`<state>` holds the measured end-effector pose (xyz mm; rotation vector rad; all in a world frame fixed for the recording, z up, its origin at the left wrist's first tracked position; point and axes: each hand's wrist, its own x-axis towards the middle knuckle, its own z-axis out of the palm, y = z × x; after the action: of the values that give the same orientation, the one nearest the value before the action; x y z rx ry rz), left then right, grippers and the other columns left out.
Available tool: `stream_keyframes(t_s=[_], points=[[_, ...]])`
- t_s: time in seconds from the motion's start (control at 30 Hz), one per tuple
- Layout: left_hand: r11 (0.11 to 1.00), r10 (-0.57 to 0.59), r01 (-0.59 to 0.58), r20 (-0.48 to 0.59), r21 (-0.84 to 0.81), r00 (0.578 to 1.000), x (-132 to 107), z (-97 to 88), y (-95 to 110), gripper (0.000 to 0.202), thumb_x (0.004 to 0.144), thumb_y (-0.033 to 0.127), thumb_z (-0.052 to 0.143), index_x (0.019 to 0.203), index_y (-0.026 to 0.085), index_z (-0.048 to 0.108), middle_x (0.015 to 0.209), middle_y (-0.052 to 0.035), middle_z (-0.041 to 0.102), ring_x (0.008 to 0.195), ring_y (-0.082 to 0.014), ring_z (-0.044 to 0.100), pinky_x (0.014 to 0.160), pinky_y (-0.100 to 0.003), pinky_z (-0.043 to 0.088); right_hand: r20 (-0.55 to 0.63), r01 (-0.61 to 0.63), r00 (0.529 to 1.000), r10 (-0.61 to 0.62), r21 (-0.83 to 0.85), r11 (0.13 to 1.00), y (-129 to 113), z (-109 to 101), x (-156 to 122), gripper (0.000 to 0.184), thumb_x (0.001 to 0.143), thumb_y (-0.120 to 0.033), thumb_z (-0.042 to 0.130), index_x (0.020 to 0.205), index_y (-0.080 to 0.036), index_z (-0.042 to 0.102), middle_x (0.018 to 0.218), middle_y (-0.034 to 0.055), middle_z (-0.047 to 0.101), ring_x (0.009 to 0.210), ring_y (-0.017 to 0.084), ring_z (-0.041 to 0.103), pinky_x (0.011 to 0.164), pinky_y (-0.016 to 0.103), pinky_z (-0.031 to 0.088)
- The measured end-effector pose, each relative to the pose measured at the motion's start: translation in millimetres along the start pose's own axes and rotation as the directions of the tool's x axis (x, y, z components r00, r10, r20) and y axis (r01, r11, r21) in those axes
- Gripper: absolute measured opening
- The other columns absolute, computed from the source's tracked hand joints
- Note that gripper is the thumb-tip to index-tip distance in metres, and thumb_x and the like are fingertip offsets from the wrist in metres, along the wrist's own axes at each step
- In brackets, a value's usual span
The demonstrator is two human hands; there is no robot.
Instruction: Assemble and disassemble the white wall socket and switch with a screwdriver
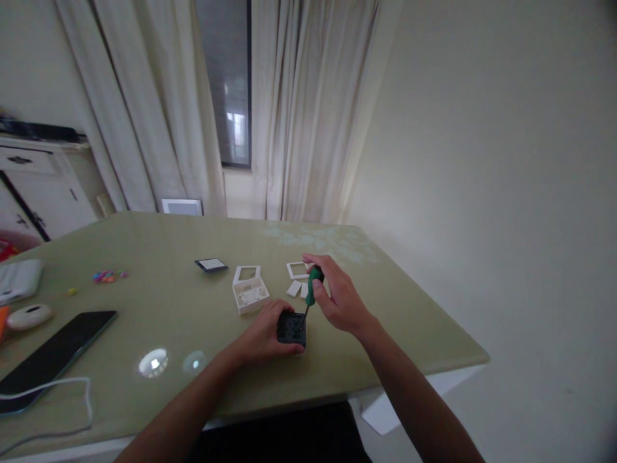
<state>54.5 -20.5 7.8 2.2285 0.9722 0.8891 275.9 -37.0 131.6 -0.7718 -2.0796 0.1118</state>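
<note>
My left hand (263, 335) is closed around a small black square module (291, 328) and steadies it on the green table (173, 308). In my right hand (339, 297) is a green-handled screwdriver (313, 287), held upright with its tip pressed into the module's top. Just behind the module stands a white switch box (249, 293) with its frame tilted up. A white square frame (297, 270) and small white rocker pieces (294, 289) lie beside my right hand. A dark square plate (211, 264) lies further left.
A black tablet (53, 355) with a white cable (72, 386) lies at the near left. A white mouse (29, 316) and a white keyboard (17, 280) sit at the left edge. Small coloured bits (108, 276) are scattered mid-left. Curtains and a window stand behind the table.
</note>
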Motion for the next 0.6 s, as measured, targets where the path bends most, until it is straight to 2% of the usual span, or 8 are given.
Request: stream_keyframes(t_s=[0.1,0.17,0.27,0.33,0.4,0.47,0.6], points=[[1.0,0.0,0.0,-0.004,0.0,1.0,-0.2,0.1,0.0,0.062,0.069,0.039,0.098,0.118,0.025,0.062,0.118,-0.0069,0.066,0.11,-0.0338,0.063,0.098,-0.047,0.053,-0.012,-0.02,1.0,0.019,-0.025,0.999,2.3,3.5,1.4,0.038,0.106,-0.03,0.067,0.143,-0.027,0.061,0.128,0.0106,0.067,0.121,0.027,0.067,0.106,0.045,0.058],[1.0,0.0,0.0,-0.005,-0.001,1.0,-0.4,0.2,-0.2,0.061,0.07,0.039,0.098,0.118,0.025,0.062,0.118,-0.0069,0.066,0.111,-0.0337,0.064,0.098,-0.047,0.053,-0.067,-0.051,0.997,0.048,-0.038,0.998,4.2,6.9,1.5,0.041,0.102,-0.035,0.075,0.141,-0.028,0.065,0.127,0.011,0.062,0.118,0.027,0.067,0.104,0.045,0.06],[1.0,0.001,-0.001,0.001,-0.004,1.0,-0.5,0.2,-0.7,0.061,0.07,0.037,0.098,0.118,0.025,0.062,0.119,-0.0071,0.066,0.112,-0.0337,0.064,0.099,-0.047,0.052,-0.112,-0.113,0.987,0.119,0.058,0.992,5.5,10.6,-0.7,0.058,0.094,-0.035,0.084,0.147,-0.033,0.061,0.123,0.0081,0.061,0.106,0.023,0.069,0.091,0.04,0.066],[1.0,0.0,0.0,0.002,-0.006,1.0,-0.5,0.1,-0.4,0.062,0.07,0.037,0.098,0.118,0.024,0.062,0.119,-0.0072,0.066,0.112,-0.0338,0.063,0.1,-0.047,0.052,-0.08,-0.132,0.986,0.148,0.172,0.976,4.6,10.8,-2.7,0.062,0.096,-0.029,0.079,0.153,-0.033,0.055,0.121,0.0066,0.065,0.102,0.021,0.072,0.088,0.038,0.067],[1.0,-0.002,0.002,0.0,-0.006,1.0,-0.5,0.0,0.3,0.061,0.07,0.037,0.098,0.118,0.024,0.063,0.119,-0.0072,0.066,0.112,-0.0336,0.063,0.1,-0.047,0.052,-0.063,-0.122,0.988,0.139,0.216,0.969,2.6,9.3,-4.0,0.055,0.1,-0.022,0.067,0.152,-0.031,0.054,0.122,0.0067,0.069,0.104,0.021,0.073,0.092,0.039,0.066],[1.0,-0.006,0.006,-0.003,-0.005,1.0,-0.5,-0.2,1.4,0.06,0.07,0.038,0.098,0.117,0.024,0.063,0.117,-0.0067,0.066,0.11,-0.0331,0.064,0.098,-0.046,0.052,-0.078,-0.102,0.99,0.119,0.188,0.977,0.6,6.7,-3.7,0.045,0.1,-0.018,0.059,0.144,-0.029,0.06,0.121,0.007,0.072,0.107,0.021,0.072,0.092,0.04,0.064],[1.0,-0.015,0.015,-0.005,-0.003,1.0,-0.5,-0.8,2.8,0.06,0.069,0.038,0.098,0.116,0.024,0.063,0.115,-0.0062,0.067,0.108,-0.033,0.064,0.096,-0.046,0.052,-0.179,-0.107,0.976,0.127,0.114,0.988,-1.4,2.8,-1.0,0.022,0.099,-0.027,0.07,0.121,-0.026,0.075,0.111,0.0067,0.066,0.09,0.019,0.066,0.075,0.033,0.058]])
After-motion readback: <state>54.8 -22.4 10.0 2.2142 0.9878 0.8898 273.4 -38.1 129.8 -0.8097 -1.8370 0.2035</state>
